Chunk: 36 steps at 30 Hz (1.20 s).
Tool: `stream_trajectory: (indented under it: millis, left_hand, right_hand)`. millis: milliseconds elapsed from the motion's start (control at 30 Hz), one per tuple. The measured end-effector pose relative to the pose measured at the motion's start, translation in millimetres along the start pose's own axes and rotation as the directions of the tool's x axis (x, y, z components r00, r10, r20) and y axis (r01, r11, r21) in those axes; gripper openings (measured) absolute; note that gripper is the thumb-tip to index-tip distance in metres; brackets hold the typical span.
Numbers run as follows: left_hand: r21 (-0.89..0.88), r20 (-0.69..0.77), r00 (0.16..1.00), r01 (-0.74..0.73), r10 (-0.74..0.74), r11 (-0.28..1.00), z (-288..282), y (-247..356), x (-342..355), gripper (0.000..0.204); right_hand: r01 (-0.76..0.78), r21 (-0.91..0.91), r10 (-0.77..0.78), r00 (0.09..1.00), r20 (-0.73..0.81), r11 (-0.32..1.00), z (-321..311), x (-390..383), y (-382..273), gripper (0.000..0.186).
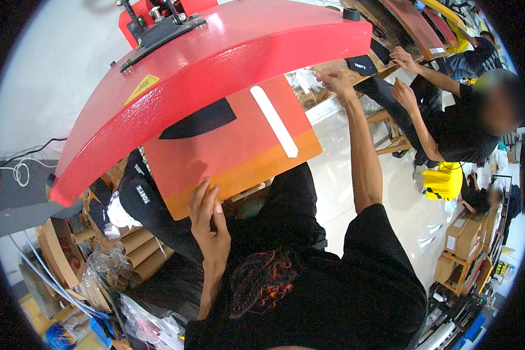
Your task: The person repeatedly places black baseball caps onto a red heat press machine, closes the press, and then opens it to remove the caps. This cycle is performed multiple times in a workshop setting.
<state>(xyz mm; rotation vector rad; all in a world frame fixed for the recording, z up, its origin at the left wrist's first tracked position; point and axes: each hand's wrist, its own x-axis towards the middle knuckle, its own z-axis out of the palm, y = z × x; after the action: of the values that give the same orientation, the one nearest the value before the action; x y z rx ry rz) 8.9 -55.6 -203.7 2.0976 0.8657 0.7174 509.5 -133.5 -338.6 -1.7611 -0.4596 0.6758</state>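
Observation:
My left hand (209, 224) is open at the near edge of an orange-red mat (303, 144), its fingers stretched upward and holding nothing. The mat lies on the lower plate of a heat press, under a raised red upper plate (227, 58). On the mat rest a black curved fabric piece (201, 119), partly hidden by the upper plate, and a white strip (274, 121) at its right side. My right hand (337, 84) reaches out to a wooden table, fingers loosely bent and apart, beside crumpled clear plastic (304, 80). Nothing shows in its grasp.
Black pieces with white print (363, 65) lie on the table at the far right. A co-worker (449, 116) in black sits there with both hands raised. Cardboard tubes (146, 256) and bags crowd the lower left. A yellow bag (443, 181) and cartons (464, 233) stand at right.

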Motion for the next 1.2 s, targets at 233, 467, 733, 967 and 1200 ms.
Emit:
stream_trajectory:
  millis: [233, 467, 733, 967, 1200]
  left_hand:
    - [-0.002, 0.084, 0.995, -0.046, 0.046, 0.999, 2.4, 7.6, 15.4, 0.031]
    - [0.001, 0.082, 0.996, -0.024, 0.024, 1.0, -4.8, -2.0, 10.9, 0.03]
    - [-0.051, 0.111, 0.993, 0.041, -0.035, 0.998, 2.2, -11.2, -14.0, 0.028]
    - [0.017, 0.051, 0.998, -0.05, 0.049, 0.999, -7.9, -16.4, 6.8, 0.033]
    - [0.153, 0.002, 0.973, -0.23, 0.232, 0.961, -12.3, -44.5, 99.4, 0.031]
  right_hand:
    - [0.096, -0.377, -0.123, 0.991, -0.049, 0.921, -0.9, -9.9, -3.5, 0.027]
    - [0.083, -0.818, -0.237, 0.969, -0.067, 0.57, 2.8, 4.3, 40.7, 0.022]
    - [0.009, -0.727, -0.167, 0.975, -0.146, 0.687, 4.2, 9.4, 51.5, 0.031]
    - [0.02, -0.097, -0.033, 0.99, -0.137, 0.995, 35.2, -45.7, -12.3, 0.018]
    - [-0.087, 0.047, 0.078, 0.984, 0.161, 0.995, 174.9, -157.8, -150.2, 0.017]
